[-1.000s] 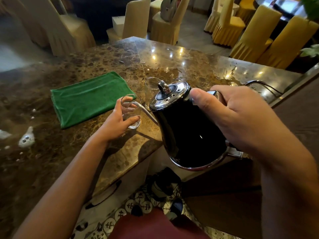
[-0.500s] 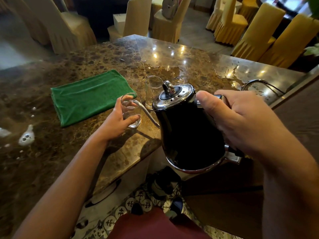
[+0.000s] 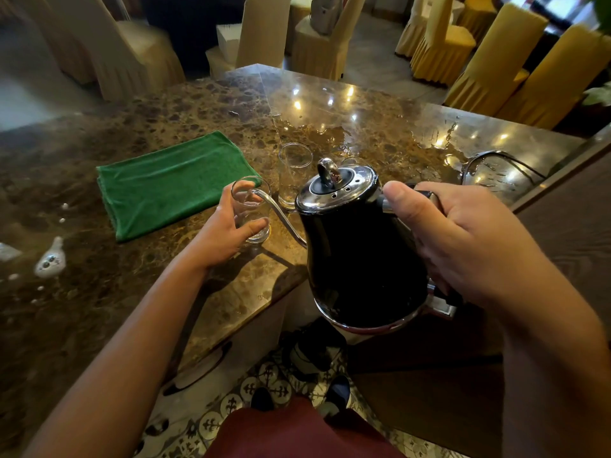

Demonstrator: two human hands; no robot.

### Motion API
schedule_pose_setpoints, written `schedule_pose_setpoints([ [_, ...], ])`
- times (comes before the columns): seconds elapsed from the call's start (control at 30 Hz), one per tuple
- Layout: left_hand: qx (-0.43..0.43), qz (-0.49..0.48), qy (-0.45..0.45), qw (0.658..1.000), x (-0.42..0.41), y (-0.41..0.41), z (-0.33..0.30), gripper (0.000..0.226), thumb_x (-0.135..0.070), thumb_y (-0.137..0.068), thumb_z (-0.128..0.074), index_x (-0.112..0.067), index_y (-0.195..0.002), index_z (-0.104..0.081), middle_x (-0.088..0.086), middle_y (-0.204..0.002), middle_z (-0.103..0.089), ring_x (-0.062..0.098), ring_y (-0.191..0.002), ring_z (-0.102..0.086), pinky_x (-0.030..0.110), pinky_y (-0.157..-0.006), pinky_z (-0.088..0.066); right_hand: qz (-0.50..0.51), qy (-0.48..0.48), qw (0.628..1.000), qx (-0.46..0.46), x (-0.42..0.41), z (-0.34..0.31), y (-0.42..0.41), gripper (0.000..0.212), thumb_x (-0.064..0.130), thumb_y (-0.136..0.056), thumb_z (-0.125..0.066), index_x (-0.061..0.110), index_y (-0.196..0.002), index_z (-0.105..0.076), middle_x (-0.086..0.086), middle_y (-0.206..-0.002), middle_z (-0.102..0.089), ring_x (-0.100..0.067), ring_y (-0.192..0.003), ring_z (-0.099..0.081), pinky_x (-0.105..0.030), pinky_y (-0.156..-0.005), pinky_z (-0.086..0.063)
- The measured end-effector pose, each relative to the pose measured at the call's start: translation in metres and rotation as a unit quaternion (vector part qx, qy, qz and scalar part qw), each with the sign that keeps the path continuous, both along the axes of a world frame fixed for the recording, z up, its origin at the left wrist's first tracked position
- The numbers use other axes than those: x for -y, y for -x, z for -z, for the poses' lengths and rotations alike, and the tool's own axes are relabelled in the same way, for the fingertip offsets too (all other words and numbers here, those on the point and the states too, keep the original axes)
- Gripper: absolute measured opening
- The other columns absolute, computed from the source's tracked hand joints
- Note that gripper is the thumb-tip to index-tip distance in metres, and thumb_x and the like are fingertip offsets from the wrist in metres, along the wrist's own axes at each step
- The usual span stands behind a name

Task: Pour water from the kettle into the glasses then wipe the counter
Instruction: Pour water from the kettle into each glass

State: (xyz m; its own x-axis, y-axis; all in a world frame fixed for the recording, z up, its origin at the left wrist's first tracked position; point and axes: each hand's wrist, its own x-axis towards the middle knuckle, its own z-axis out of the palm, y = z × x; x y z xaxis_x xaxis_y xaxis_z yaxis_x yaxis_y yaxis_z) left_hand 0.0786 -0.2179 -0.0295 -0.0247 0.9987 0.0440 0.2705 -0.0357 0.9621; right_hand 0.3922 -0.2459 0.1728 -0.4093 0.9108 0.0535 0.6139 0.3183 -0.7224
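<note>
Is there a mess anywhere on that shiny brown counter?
Yes. Water is spilled on the counter: a puddle lies just beyond the far glass, and foamy blobs sit at the left edge. The green cloth lies folded, apart from both.

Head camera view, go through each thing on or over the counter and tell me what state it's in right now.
Kettle: lifted, tilted, lid on, spout tip over the near glass's rim.
Near glass: upright on the counter.
Far glass: upright, untouched.
Cloth: folded, lying flat.
Counter: wet, with puddles.
Left hand: grips the near glass.
Right hand: grips the kettle's handle.
</note>
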Motion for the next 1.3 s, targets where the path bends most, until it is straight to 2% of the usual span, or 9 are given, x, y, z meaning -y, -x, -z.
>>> schedule_pose_setpoints([
  [0.2,-0.005,-0.001,0.005,1.000,0.001,0.000,0.000,0.058,-0.023,-0.088,-0.072,-0.035,-0.133,-0.037,0.005,-0.127,-0.056,0.018,-0.127,-0.058,0.041,-0.107,-0.048,-0.002,0.014,1.000,-0.017,0.001,0.007,-0.005,0.063,0.058,-0.103,-0.050,0.009,-0.065,-0.042,0.003,-0.049,-0.038,-0.013,-0.041,-0.037,-0.041,-0.046,-0.034],
  [0.27,-0.007,-0.002,0.003,1.000,0.000,-0.001,-0.001,0.058,-0.016,-0.091,-0.072,-0.030,-0.135,-0.036,0.005,-0.127,-0.056,0.019,-0.128,-0.056,0.041,-0.107,-0.049,0.002,0.019,0.999,-0.025,-0.001,0.011,-0.007,0.065,0.061,-0.103,-0.050,0.009,-0.066,-0.041,0.003,-0.049,-0.037,-0.015,-0.042,-0.036,-0.044,-0.047,-0.034],
  [0.43,-0.014,-0.001,-0.010,1.000,0.001,-0.003,-0.005,0.057,-0.012,-0.092,-0.069,-0.044,-0.125,-0.036,0.012,-0.130,-0.058,0.017,-0.121,-0.062,0.034,-0.101,-0.051,0.043,0.051,0.996,-0.062,-0.007,0.024,-0.015,0.062,0.059,-0.103,-0.050,0.013,-0.063,-0.039,0.003,-0.047,-0.036,-0.019,-0.041,-0.034,-0.047,-0.046,-0.035],
  [0.67,-0.008,0.001,-0.011,1.000,-0.001,-0.002,-0.004,0.057,-0.011,-0.092,-0.069,-0.043,-0.125,-0.035,0.009,-0.131,-0.057,0.018,-0.125,-0.060,0.025,-0.096,-0.052,0.069,0.074,0.990,-0.096,-0.003,0.036,-0.018,0.061,0.054,-0.105,-0.050,0.014,-0.061,-0.041,0.000,-0.044,-0.038,-0.021,-0.036,-0.037,-0.043,-0.045,-0.036],
  [0.83,-0.014,0.003,-0.009,1.000,-0.001,-0.001,-0.002,0.057,-0.011,-0.092,-0.069,-0.041,-0.127,-0.035,0.006,-0.130,-0.057,0.021,-0.128,-0.057,0.034,-0.103,-0.049,0.090,0.098,0.984,-0.119,0.002,0.038,-0.018,0.059,0.048,-0.106,-0.051,0.013,-0.059,-0.042,0.001,-0.044,-0.037,-0.022,-0.035,-0.036,-0.047,-0.044,-0.036],
  [0.97,-0.013,-0.004,-0.010,1.000,-0.001,-0.002,-0.002,0.057,-0.007,-0.092,-0.069,-0.038,-0.127,-0.037,0.002,-0.126,-0.057,0.007,-0.119,-0.062,0.023,-0.098,-0.052,0.052,0.047,0.996,-0.055,0.003,0.027,-0.014,0.065,0.059,-0.103,-0.050,0.009,-0.064,-0.039,-0.010,-0.051,-0.035,-0.032,-0.043,-0.036,-0.055,-0.048,-0.038],
  [1.07,-0.018,-0.012,-0.014,1.000,-0.002,-0.002,-0.002,0.058,-0.007,-0.091,-0.069,-0.041,-0.125,-0.037,-0.002,-0.123,-0.057,0.000,-0.115,-0.062,0.017,-0.096,-0.050,0.031,0.016,0.999,-0.020,0.002,0.014,-0.009,0.069,0.059,-0.104,-0.051,0.001,-0.068,-0.042,-0.012,-0.052,-0.039,-0.029,-0.045,-0.040,-0.049,-0.050,-0.040],
  [1.13,-0.016,-0.014,-0.017,1.000,-0.001,-0.002,0.000,0.058,-0.006,-0.091,-0.069,-0.041,-0.125,-0.037,-0.002,-0.123,-0.056,0.000,-0.115,-0.062,0.018,-0.095,-0.050,0.018,0.000,1.000,-0.003,0.003,0.006,-0.005,0.067,0.061,-0.102,-0.051,0.004,-0.067,-0.045,-0.007,-0.050,-0.042,-0.023,-0.043,-0.042,-0.047,-0.049,-0.039],
  [1.3,-0.004,-0.008,-0.008,1.000,-0.001,-0.002,0.000,0.057,-0.018,-0.090,-0.074,-0.042,-0.126,-0.038,-0.002,-0.124,-0.056,0.015,-0.122,-0.061,0.031,-0.102,-0.051,0.009,-0.008,1.000,0.016,0.003,0.000,-0.001,0.068,0.063,-0.101,-0.051,0.006,-0.066,-0.046,-0.009,-0.049,-0.045,-0.031,-0.044,-0.046,-0.055,-0.049,-0.044],
])
